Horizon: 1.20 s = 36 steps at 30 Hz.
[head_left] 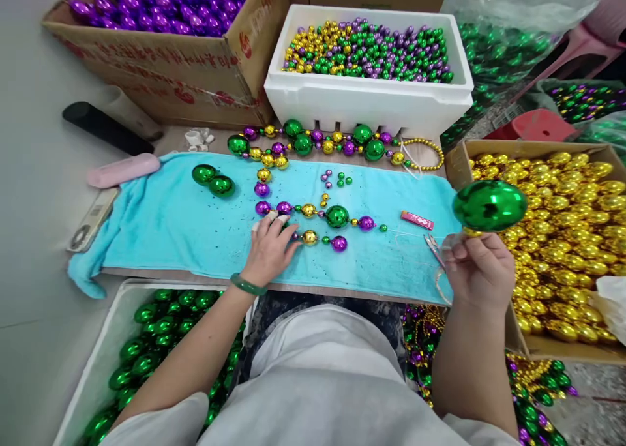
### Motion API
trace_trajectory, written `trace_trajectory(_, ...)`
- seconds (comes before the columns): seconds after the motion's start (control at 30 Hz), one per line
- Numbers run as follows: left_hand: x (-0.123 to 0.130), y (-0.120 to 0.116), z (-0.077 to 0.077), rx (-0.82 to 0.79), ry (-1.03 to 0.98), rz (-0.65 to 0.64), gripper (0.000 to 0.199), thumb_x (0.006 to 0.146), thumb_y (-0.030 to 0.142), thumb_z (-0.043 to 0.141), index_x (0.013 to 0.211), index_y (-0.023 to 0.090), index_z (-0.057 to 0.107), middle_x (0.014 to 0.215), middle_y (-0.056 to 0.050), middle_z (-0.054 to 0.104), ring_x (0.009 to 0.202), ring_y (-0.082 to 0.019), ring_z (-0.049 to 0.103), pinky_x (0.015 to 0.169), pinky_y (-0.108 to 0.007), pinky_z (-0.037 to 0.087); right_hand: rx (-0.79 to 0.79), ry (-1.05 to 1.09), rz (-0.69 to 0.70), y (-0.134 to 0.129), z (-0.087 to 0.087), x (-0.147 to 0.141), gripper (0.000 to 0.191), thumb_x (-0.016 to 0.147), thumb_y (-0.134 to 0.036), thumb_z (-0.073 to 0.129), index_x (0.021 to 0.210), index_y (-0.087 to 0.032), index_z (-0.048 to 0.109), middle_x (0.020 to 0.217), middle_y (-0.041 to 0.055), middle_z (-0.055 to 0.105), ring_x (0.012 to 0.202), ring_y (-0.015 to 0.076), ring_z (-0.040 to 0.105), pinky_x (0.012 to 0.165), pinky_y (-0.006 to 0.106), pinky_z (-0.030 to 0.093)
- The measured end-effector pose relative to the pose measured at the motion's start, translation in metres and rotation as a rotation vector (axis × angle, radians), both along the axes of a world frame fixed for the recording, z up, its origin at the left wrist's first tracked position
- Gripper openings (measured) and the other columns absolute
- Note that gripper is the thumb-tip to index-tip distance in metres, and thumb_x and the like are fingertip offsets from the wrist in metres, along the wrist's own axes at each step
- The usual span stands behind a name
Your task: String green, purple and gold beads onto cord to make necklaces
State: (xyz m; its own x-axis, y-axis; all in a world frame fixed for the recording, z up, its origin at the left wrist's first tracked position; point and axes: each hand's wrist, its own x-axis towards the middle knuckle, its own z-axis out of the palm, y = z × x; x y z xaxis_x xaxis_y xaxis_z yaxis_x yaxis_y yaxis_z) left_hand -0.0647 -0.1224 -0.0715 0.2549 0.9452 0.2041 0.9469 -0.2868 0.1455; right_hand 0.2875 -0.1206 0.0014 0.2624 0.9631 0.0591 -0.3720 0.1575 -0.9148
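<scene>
Large and shiny, a green bead (490,205) with a small gold bead under it is pinched in my right hand (476,263), raised at the towel's right end. My left hand (270,247) rests with fingers apart over the left part of a string of beads on the blue towel (195,231). Two rows run right from those fingers: the upper has a big green bead (337,216) and a purple bead (366,223), the lower a gold bead (310,237) and a purple bead (339,243). Whatever lies beneath my left fingers is partly hidden.
A beaded strand (302,144) with a gold loop lies along the back. Two green beads (222,186) sit left; small loose beads (341,179) lie mid-towel. Near my right hand are scissors (434,249) and a red packet (417,220). Boxes of beads (372,94) surround the table.
</scene>
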Motion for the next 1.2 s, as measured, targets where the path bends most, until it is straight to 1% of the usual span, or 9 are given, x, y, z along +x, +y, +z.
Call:
trace_trajectory(0.17, -0.017, 0.003, -0.006, 0.048, 0.014, -0.004, 0.034, 0.093, 0.023, 0.045, 0.121, 0.019, 0.064, 0.135, -0.014, 0.052, 0.127, -0.034, 0.043, 0.104, -0.052, 0.040, 0.059, -0.013, -0.079, 0.002, 0.012, 0.013, 0.014, 0.066, -0.023, 0.079, 0.068, -0.020, 0.065, 0.049, -0.0029, 0.051, 0.046, 0.0103, 0.044, 0.038, 0.021, 0.033)
trace_trajectory(0.3, -0.029, 0.007, -0.010, 0.062, -0.016, -0.053, 0.038, 0.093, 0.017, 0.042, 0.126, 0.016, 0.061, 0.131, -0.015, 0.054, 0.126, -0.031, 0.043, 0.108, -0.049, 0.040, 0.056, -0.020, -0.143, 0.005, 0.011, 0.017, 0.016, 0.061, -0.023, 0.079, 0.063, -0.018, 0.065, 0.047, -0.0018, 0.050, 0.044, 0.0106, 0.043, 0.036, 0.021, 0.031)
trace_trajectory(0.37, -0.036, 0.008, -0.010, 0.047, -0.029, -0.085, 0.044, 0.092, 0.015, 0.041, 0.134, 0.017, 0.055, 0.130, -0.014, 0.055, 0.128, -0.030, 0.043, 0.109, -0.050, 0.039, 0.042, -0.018, -0.145, 0.005, 0.009, 0.016, 0.016, 0.060, -0.022, 0.080, 0.062, -0.018, 0.064, 0.047, -0.0010, 0.050, 0.045, 0.0112, 0.043, 0.036, 0.022, 0.030)
trace_trajectory(0.5, -0.049, 0.013, -0.006, -0.002, -0.026, -0.133, 0.056, 0.088, 0.012, 0.042, 0.144, 0.020, 0.043, 0.132, -0.014, 0.055, 0.130, -0.030, 0.043, 0.111, -0.051, 0.037, -0.032, -0.015, -0.089, 0.004, 0.005, 0.011, 0.014, 0.065, -0.022, 0.080, 0.067, -0.021, 0.066, 0.051, -0.0003, 0.050, 0.048, 0.0119, 0.044, 0.038, 0.024, 0.030)
trace_trajectory(0.63, -0.056, 0.016, -0.003, -0.036, -0.074, -0.118, 0.059, 0.085, 0.015, 0.050, 0.143, 0.021, 0.042, 0.137, -0.015, 0.050, 0.130, -0.032, 0.043, 0.110, -0.055, 0.038, -0.087, 0.008, -0.059, 0.004, 0.000, 0.003, 0.017, 0.061, -0.024, 0.084, 0.069, -0.024, 0.068, 0.052, -0.0010, 0.049, 0.050, 0.0125, 0.043, 0.039, 0.025, 0.031)
trace_trajectory(0.77, -0.059, 0.015, -0.005, -0.044, -0.138, -0.091, 0.057, 0.083, 0.016, 0.053, 0.139, 0.019, 0.046, 0.136, -0.016, 0.051, 0.130, -0.033, 0.043, 0.111, -0.056, 0.036, -0.089, -0.009, -0.015, 0.007, -0.005, -0.005, 0.019, 0.061, -0.028, 0.085, 0.068, -0.023, 0.068, 0.050, -0.0011, 0.048, 0.048, 0.0127, 0.042, 0.038, 0.025, 0.029)
trace_trajectory(0.87, -0.064, 0.014, -0.007, -0.021, -0.117, -0.080, 0.051, 0.085, 0.018, 0.052, 0.136, 0.018, 0.049, 0.135, -0.016, 0.051, 0.130, -0.033, 0.042, 0.112, -0.053, 0.035, -0.083, -0.027, -0.009, 0.010, -0.006, -0.009, 0.018, 0.063, -0.030, 0.084, 0.068, -0.022, 0.069, 0.050, -0.0009, 0.048, 0.048, 0.0126, 0.042, 0.039, 0.025, 0.030)
trace_trajectory(1.0, -0.070, 0.014, -0.007, 0.033, -0.061, -0.064, 0.047, 0.087, 0.022, 0.051, 0.133, 0.016, 0.049, 0.135, -0.016, 0.050, 0.130, -0.033, 0.041, 0.112, -0.051, 0.034, -0.076, 0.001, 0.001, 0.012, -0.008, -0.012, 0.017, 0.064, -0.026, 0.083, 0.069, -0.020, 0.068, 0.050, -0.0013, 0.050, 0.048, 0.0114, 0.044, 0.041, 0.024, 0.032)
trace_trajectory(1.2, -0.073, 0.012, -0.008, -0.007, -0.060, -0.054, 0.047, 0.086, 0.027, 0.054, 0.132, 0.019, 0.050, 0.135, -0.015, 0.050, 0.130, -0.033, 0.041, 0.111, -0.052, 0.036, -0.087, -0.016, 0.019, 0.014, -0.012, -0.017, 0.020, 0.063, -0.028, 0.083, 0.068, -0.020, 0.066, 0.050, -0.0012, 0.049, 0.048, 0.0123, 0.044, 0.040, 0.025, 0.032)
